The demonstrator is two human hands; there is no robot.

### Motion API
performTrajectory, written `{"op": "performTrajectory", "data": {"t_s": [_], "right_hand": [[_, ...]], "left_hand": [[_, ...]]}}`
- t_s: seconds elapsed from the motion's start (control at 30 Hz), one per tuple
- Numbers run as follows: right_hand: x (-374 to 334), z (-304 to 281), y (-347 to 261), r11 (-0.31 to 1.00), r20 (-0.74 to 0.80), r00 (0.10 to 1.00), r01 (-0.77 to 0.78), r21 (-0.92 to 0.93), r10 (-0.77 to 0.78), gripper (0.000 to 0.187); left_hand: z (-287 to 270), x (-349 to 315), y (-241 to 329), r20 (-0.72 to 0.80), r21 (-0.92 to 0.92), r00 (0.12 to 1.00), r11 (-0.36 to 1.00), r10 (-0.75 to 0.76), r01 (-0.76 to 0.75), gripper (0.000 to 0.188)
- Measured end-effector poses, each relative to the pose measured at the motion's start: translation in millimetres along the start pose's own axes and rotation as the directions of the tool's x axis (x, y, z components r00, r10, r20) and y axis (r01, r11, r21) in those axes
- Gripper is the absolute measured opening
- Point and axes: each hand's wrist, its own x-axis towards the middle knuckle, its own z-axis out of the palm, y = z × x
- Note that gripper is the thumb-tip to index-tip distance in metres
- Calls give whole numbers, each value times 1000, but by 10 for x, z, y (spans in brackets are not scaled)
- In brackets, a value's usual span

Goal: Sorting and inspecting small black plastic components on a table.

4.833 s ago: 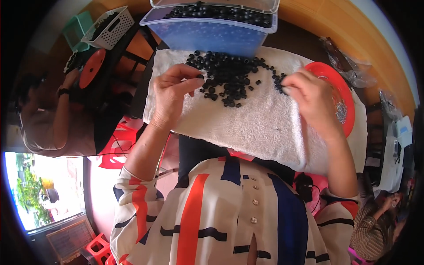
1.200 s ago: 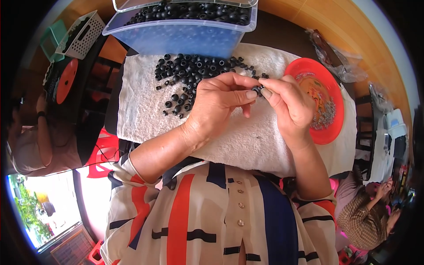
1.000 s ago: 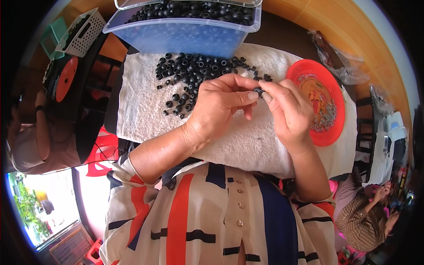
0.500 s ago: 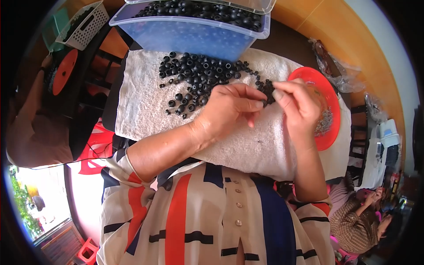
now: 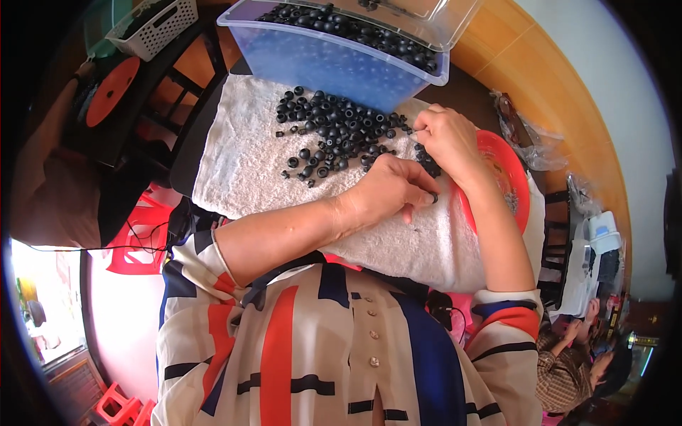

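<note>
Left grip (image 5: 394,188) pinches a black bead (image 5: 435,198) between thumb and finger above the right part of the towel; right grip (image 5: 449,135) is farther off, thumb and finger drawn together at the right end of the bead pile, and I cannot tell whether anything sits between them. Nearest is the person's shirt (image 5: 298,369), cream with red, navy and black shapes. Level with it, well apart on the left, stands a red stool (image 5: 119,408), and on the right is a co-worker in a checked top (image 5: 561,373). Past the shirt, the white towel (image 5: 249,170) spreads over the dark bench (image 5: 460,91). Smaller black parts (image 5: 428,162) are heaped between the two hands, just left of the red plate (image 5: 522,213), which holds silvery bits (image 5: 511,202) and is partly hidden by the right forearm. Farther on, loose beads form a pile (image 5: 348,124), a few scattered toward its near left. Right of it, clear bags (image 5: 536,153) lie near the wall. Behind the pile stands the clear tub (image 5: 312,67), full of beads, its lid (image 5: 440,21) tilted at the far side. Far left are a red disc (image 5: 114,92) and a white basket (image 5: 160,35).
</note>
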Motion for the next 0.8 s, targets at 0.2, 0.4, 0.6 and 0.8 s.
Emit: {"op": "performTrajectory", "data": {"t_s": [0.2,0.4,0.6,0.8], "right_hand": [[-7,154,128,994,8,1000,20,-112,-19,9],[-244,-78,-6,910,-206,962,-80,406,177,10],[-517,-326,-382,440,121,911,-303,845,395,14],[-535,-307,-482,308,81,908,-222,925,412,10]], "left_hand": [[15,2,59,-30,-41,999,999,13,-14,17],[-71,-38,239,-221,-125,972,986,79,-108,14],[-68,-31,263,-279,-192,949,960,144,-202,13],[-52,-14,248,-288,-186,940,952,183,-242,12]]}}
